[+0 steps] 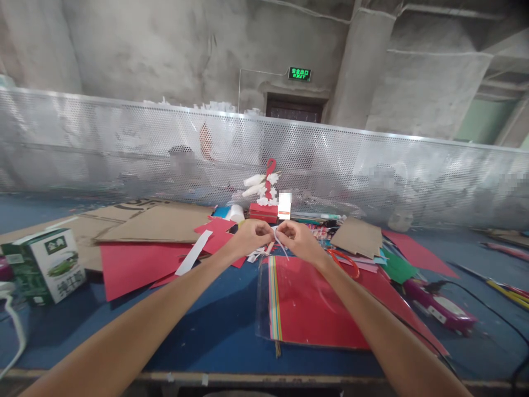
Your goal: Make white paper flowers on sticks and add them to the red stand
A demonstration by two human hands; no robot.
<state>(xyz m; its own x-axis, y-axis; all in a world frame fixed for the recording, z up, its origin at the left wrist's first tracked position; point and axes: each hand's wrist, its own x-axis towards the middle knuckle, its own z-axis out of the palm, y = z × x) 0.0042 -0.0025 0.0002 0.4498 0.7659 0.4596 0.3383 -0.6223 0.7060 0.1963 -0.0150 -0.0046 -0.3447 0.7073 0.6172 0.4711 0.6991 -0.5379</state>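
Note:
My left hand [253, 237] and my right hand [298, 238] are raised over the middle of the table, fingertips nearly meeting. Between them runs a thin white paper strip [283, 249], its loose end hanging below the right fingers. Both hands are closed in a pinch on it. Beneath the right forearm lies a clear sleeve of red paper [314, 300] with a striped edge of coloured sheets. Past the hands stands a red box [263, 212] with white paper flowers [258, 186] and a red looped piece [270, 167]. A lit phone screen [284, 205] is beside it.
At left are cardboard sheets [161, 221], red paper [138, 267], a white strip [194, 252] and a green-and-white milk carton [49, 267]. To the right lie red-handled scissors [345, 263], cardboard pieces [357, 236] and a purple power strip [440, 306] with a black cable. A perforated metal screen [231, 149] borders the back.

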